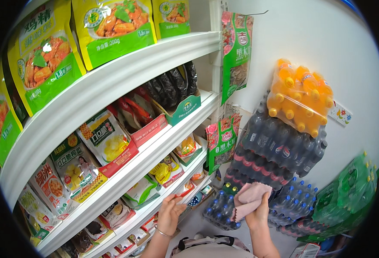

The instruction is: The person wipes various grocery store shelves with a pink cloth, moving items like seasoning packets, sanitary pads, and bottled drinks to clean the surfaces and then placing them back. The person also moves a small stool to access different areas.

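Observation:
My right hand (259,209) grips a folded pink cloth (249,198) with a zigzag edge, held up in front of stacked bottle packs. To the left, my left hand (169,213) is raised beside the white shelving, its fingers loosely bent and somewhat apart. I see nothing held in it, and a bangle (162,231) circles that wrist. Just behind its fingertips is a small red display box (187,190) on a lower shelf; whether they touch it I cannot tell. Higher up, a white shelf edge (163,142) runs past boxes of snack packets (104,138).
Large yellow-green seasoning bags (118,29) fill the top shelf. Green pouches (223,138) hang from metal hooks at the shelf's end. Shrink-wrapped orange drinks (300,96) sit on packs of dark cola bottles (280,145). Blue-capped bottles (220,206) and green bottle packs (344,190) stand lower.

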{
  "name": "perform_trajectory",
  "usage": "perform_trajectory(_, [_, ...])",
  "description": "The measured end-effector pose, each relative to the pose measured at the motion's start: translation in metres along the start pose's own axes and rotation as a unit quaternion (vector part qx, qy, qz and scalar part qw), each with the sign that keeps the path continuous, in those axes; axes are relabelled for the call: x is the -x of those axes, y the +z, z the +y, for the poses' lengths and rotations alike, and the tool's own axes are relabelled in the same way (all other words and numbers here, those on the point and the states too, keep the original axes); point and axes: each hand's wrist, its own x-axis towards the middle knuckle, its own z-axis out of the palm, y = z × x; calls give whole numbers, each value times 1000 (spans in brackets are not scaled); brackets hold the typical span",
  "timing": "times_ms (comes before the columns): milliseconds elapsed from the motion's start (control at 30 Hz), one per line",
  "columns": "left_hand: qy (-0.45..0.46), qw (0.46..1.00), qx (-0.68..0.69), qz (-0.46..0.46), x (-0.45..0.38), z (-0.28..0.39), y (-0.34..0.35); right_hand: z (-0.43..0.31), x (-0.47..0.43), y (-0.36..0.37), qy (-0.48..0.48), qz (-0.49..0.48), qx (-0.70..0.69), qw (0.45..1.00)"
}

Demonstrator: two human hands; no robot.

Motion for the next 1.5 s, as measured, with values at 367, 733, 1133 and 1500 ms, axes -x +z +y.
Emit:
perform_trajectory(367, [153, 980, 19, 127, 41, 3, -2, -3, -43, 71, -14, -58, 134, 989])
perform_trajectory(733, [231, 925, -29, 301, 111, -41, 18, 125, -130, 198, -531, -391, 358, 661])
perform_trajectory(1133, [253, 868, -81, 420, 154, -76, 39, 182, -161, 168, -582, -510, 533, 342])
perform_trajectory(1500, [214, 900, -75, 373, 176, -75, 25, 164, -149, 195, -602, -390, 425, 552])
